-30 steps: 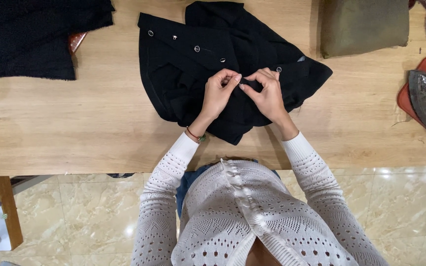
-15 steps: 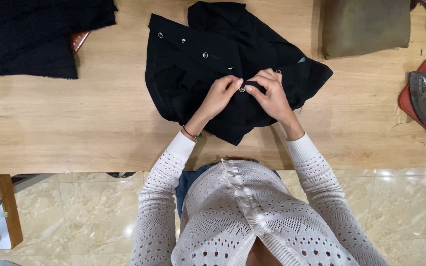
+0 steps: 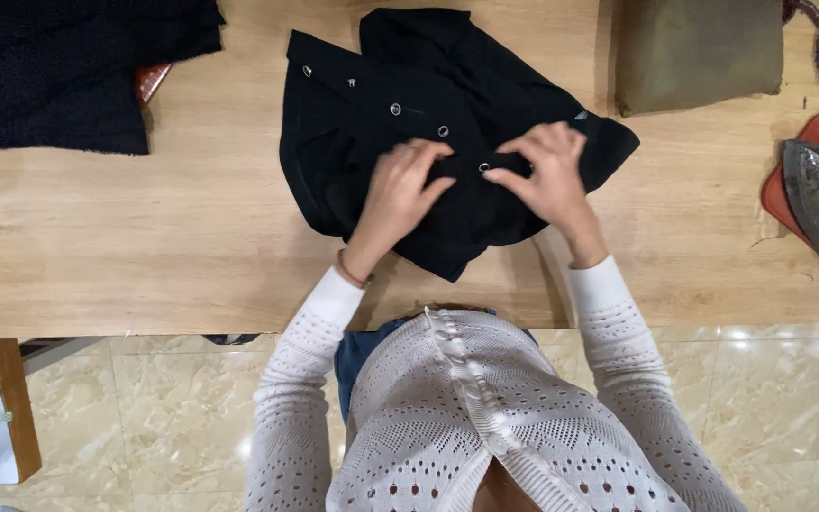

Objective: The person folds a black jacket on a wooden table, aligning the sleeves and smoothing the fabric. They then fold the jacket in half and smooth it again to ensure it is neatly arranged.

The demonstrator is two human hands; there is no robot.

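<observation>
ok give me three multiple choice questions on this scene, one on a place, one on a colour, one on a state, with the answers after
1. Where does the olive-green folded cloth lie on the wooden table?
A. at the far edge, to the right of the black garment
B. under the black garment
C. on the floor

2. What colour is the garment under the hands?
A. white
B. black
C. red

3. How do the left hand and right hand stand?
A. both lifted clear of the table
B. one on the garment, one at the table edge
C. both on the garment, fingers at a metal snap

Answers: 1 A, it sits at the top of the view, right of the garment. 2 B, the cloth is black with small metal snaps. 3 C, both hands rest on the cloth, fingertips beside the snap.
</observation>
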